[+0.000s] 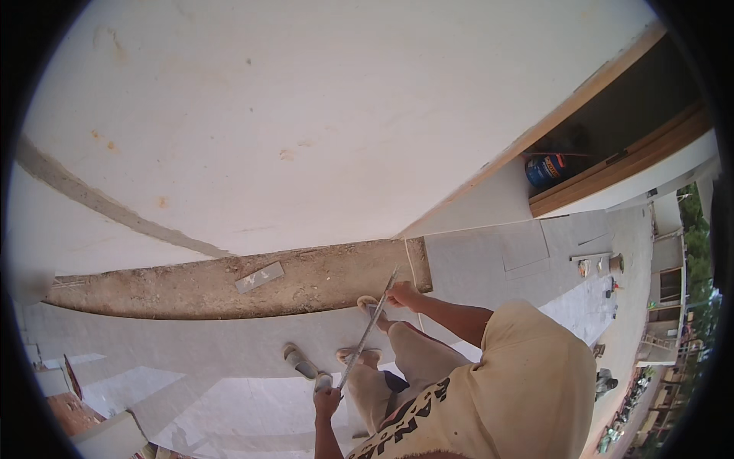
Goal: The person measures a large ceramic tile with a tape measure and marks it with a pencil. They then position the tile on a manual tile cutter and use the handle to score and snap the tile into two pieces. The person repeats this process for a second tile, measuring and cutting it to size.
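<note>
A long, thin silvery strip runs slantwise in front of my legs; it looks like the pulled-out blade of a tape measure [368,329]. My left hand [327,400] is closed around its lower end, low and near my left leg. Farther forward and to the right, my right hand [403,295] pinches the strip close to its far end, whose tip pokes out beyond the fingers. Any case inside the left hand is hidden. Beneath the strip are my sandalled feet, one at the edge of a bare strip of ground [329,279].
A white wall [267,138] rises ahead. On the bare ground lies a grey tile piece [260,277], with a pale string [414,268] at its right end. Grey slippers [299,361] rest on the tiled floor [252,344]. A blue bucket [544,170] stands in the doorway.
</note>
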`<state>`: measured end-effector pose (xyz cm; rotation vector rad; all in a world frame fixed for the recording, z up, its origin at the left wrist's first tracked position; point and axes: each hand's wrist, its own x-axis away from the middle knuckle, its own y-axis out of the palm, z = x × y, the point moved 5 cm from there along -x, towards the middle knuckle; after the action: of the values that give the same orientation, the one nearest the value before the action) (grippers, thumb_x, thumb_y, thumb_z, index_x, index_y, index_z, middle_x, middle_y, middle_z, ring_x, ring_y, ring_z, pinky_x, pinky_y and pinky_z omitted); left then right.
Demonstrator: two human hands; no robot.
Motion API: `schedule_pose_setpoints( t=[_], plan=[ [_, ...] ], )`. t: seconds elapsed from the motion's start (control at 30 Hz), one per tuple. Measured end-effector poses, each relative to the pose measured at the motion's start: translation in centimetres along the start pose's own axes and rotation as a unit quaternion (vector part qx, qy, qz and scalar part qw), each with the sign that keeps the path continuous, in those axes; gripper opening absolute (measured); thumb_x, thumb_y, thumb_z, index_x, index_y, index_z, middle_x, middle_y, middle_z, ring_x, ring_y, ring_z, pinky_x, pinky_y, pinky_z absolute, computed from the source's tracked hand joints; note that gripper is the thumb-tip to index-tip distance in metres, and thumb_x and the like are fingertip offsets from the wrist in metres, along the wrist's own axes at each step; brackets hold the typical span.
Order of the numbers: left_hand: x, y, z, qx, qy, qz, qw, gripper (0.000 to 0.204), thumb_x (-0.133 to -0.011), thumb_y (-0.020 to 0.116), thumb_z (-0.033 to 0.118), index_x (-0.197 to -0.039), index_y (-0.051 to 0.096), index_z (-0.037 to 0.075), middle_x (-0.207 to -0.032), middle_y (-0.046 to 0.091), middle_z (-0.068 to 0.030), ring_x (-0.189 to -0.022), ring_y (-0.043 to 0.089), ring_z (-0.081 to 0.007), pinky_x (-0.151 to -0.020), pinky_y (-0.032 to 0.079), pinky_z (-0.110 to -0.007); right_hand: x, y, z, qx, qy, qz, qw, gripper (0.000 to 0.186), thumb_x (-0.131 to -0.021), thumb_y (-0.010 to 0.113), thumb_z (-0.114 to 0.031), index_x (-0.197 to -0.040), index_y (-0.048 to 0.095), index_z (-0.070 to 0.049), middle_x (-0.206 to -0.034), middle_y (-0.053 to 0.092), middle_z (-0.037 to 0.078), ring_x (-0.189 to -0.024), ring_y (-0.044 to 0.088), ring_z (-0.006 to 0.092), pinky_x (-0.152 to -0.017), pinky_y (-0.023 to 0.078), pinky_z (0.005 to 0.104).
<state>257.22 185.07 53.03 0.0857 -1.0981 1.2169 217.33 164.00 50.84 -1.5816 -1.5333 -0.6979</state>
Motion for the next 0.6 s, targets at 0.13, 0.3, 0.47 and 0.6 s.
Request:
schedule_pose_setpoints(
  t=[0.13,0.3,0.47,0.6],
  plan=[
    [2.9,0.9,9.1,-0.071,0.097,-0.111,0.987,0.036,-0.079,0.062,0.035,-0.085,0.072,0.001,-0.078,0.07,-0.019,-0.075,0.069,-0.031,-0.07,0.052,-0.042,9.3,-11.1,3.7,-0.128,-0.025,0.121,0.984,0.014,-0.081,0.07,-0.013,-0.081,0.065,-0.001,-0.077,0.067,0.01,-0.063,0.066,0.0153,-0.052,0.056,0.027],
    [0.8,4.3,15.5,-0.245,0.162,-0.151,0.944,0.035,-0.08,0.064,0.036,-0.084,0.071,0.002,-0.082,0.07,-0.0197,-0.081,0.068,-0.0362,-0.076,0.053,-0.045,15.7,-19.4,14.0,-0.298,0.029,0.193,0.934,0.01,-0.082,0.066,-0.008,-0.08,0.064,0.002,-0.071,0.064,0.012,-0.058,0.063,0.0185,-0.04,0.046,0.0285],
    [2.2,9.8,24.6,-0.359,0.21,-0.175,0.892,0.037,-0.081,0.065,0.039,-0.088,0.072,0.003,-0.089,0.071,-0.0193,-0.087,0.068,-0.0362,-0.079,0.053,-0.045,19.7,-26.8,23.1,-0.39,0.087,0.206,0.893,0.01,-0.082,0.065,-0.01,-0.087,0.067,-0.001,-0.079,0.067,0.01,-0.065,0.066,0.0177,-0.052,0.056,0.0288],
    [4.5,15.4,32.6,-0.382,0.183,-0.222,0.878,0.037,-0.082,0.063,0.039,-0.092,0.073,0.004,-0.092,0.072,-0.0171,-0.089,0.069,-0.0342,-0.081,0.053,-0.043,23.1,-34.7,22.6,-0.398,0.054,0.224,0.888,0.013,-0.084,0.063,-0.013,-0.088,0.067,-0.001,-0.079,0.066,0.009,-0.067,0.065,0.0174,-0.056,0.055,0.0281]
  ],
)
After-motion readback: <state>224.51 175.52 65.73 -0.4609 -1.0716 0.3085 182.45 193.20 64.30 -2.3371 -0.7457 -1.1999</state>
